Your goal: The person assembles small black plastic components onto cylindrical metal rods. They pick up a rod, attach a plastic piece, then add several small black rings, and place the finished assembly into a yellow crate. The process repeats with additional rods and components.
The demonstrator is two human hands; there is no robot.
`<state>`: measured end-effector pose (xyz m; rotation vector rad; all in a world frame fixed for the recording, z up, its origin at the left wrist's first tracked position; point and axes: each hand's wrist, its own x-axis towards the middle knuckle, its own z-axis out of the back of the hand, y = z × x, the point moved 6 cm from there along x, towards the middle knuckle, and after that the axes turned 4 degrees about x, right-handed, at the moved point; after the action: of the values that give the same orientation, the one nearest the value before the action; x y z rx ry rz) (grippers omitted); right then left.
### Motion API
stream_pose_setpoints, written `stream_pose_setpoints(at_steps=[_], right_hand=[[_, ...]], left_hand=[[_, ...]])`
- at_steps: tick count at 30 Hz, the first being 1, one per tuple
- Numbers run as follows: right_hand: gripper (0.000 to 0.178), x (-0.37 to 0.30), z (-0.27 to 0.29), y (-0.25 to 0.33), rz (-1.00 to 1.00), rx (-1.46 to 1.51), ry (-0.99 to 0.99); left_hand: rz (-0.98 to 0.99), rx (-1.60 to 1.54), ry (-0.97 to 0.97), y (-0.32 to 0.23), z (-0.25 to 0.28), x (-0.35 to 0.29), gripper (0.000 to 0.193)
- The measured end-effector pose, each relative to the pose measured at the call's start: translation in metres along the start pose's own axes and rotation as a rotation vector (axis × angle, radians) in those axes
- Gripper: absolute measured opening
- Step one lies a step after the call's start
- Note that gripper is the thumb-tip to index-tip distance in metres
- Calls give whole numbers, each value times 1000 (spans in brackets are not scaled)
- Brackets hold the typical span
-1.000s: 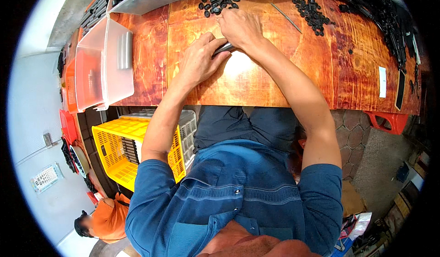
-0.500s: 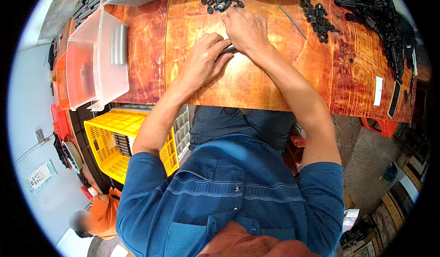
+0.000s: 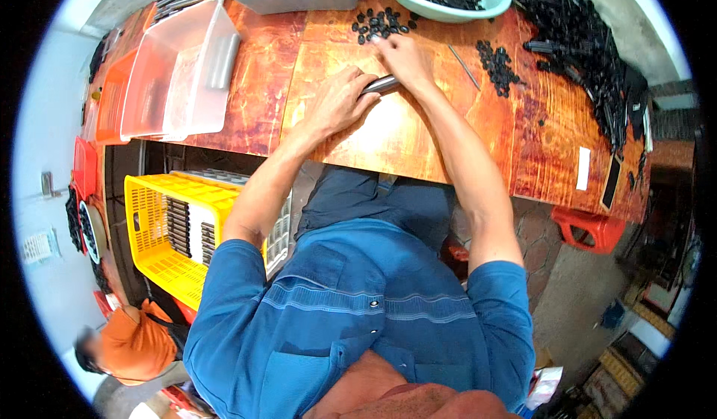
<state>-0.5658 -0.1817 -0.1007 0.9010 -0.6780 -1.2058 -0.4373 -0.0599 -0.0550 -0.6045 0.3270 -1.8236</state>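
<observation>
Nearest, at the lower centre of the frame, is the wearer's blue shirt [image 3: 358, 269], and beyond it a wooden surface [image 3: 254, 109] spreads across the upper half. Just above the middle of the frame is the left hand [image 3: 338, 105], its grip closed around one end of a dark tube [image 3: 382, 84]; the tube's other end reaches the heel of the right hand [image 3: 408, 62]. That right grip has bent fingers, their tips at the lower edge of a cluster of round black caps [image 3: 385, 22]; whether it pinches one I cannot tell. To the right, a thin rod [image 3: 464, 68] lies slanted near a group of small black parts [image 3: 497, 68]. Farther off, a clear plastic bin [image 3: 187, 90] stands upper left, a pale green bowl [image 3: 448, 16] of black pieces sits at the top edge, and a black heap [image 3: 582, 42] fills the upper right
</observation>
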Motion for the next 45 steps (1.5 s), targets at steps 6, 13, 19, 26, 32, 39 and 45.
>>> stream_pose_setpoints(at_steps=[6, 13, 19, 26, 32, 39, 45], right_hand=[[34, -19, 26, -15, 116, 516, -1], [25, -31, 21, -3, 196, 182, -38], [25, -33, 23, 1, 193, 124, -46], [25, -32, 22, 2, 152, 184, -29], [23, -29, 20, -8, 114, 234, -13], [22, -27, 22, -13, 189, 247, -11], [19, -28, 20, -2, 303, 226, -16]], left_hand=[[568, -1578, -130, 21, 9, -41, 48], [633, -1796, -279, 37, 18, -76, 35], [554, -1247, -377, 40, 37, -92, 37], [578, -1344, -399, 32, 42, -87, 40], [828, -1908, -517, 42, 32, -92, 41], [906, -1837, -665, 56, 31, -124, 28], [811, -1812, -670, 49, 48, -153, 23]])
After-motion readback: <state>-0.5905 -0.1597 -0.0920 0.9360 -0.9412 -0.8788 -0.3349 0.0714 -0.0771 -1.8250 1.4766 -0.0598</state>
